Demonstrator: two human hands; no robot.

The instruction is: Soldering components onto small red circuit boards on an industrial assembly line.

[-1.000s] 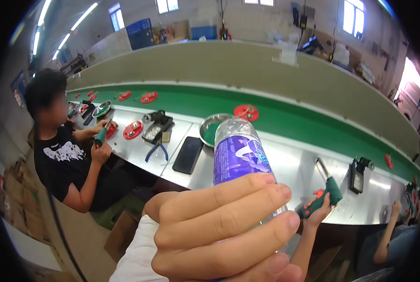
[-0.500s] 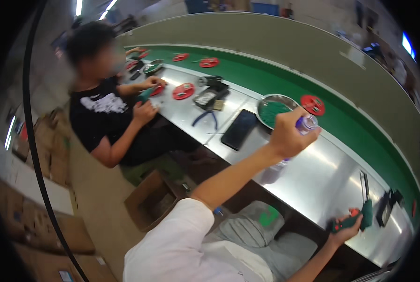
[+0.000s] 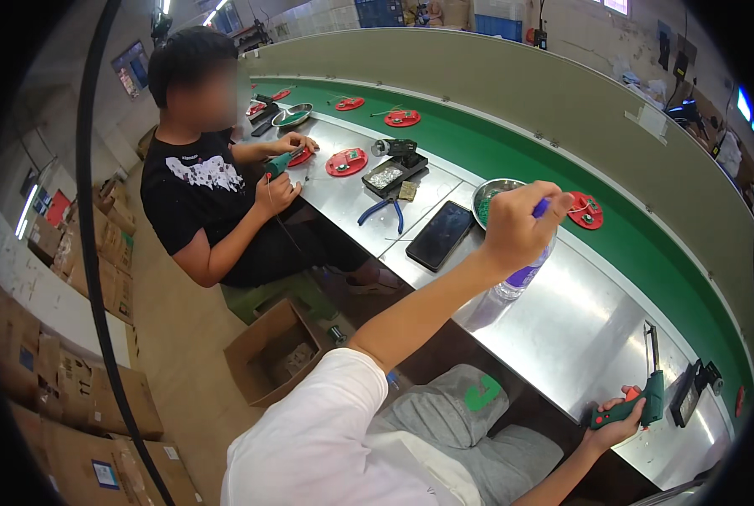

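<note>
At the middle of the bench, my left hand (image 3: 520,226) is closed, pinching a purple bottle cap (image 3: 542,207) at the top of a clear bottle. The bottle (image 3: 515,285) has a purple label and stands on the metal, its upper part mostly hidden behind my hand. Just beyond is a steel bowl (image 3: 480,201) of small green parts. My right hand (image 3: 619,430), near the bench's front edge on the right, is wrapped round the handle of a green soldering gun (image 3: 653,398), whose thin metal tip points away from me. A red disc (image 3: 586,212) with wiring lies on the green strip.
A black phone (image 3: 441,234), blue-handled pliers (image 3: 383,212) and a black tray (image 3: 394,174) lie left of the bowl. A black stand (image 3: 687,395) sits at far right. On the left, a co-worker (image 3: 212,185) holds a green tool. An open carton (image 3: 276,350) stands below.
The open bottle mouth that showed beside my left hand is now covered, with the purple cap at the top. My right hand keeps hold of the soldering gun. The view has shifted slightly.
</note>
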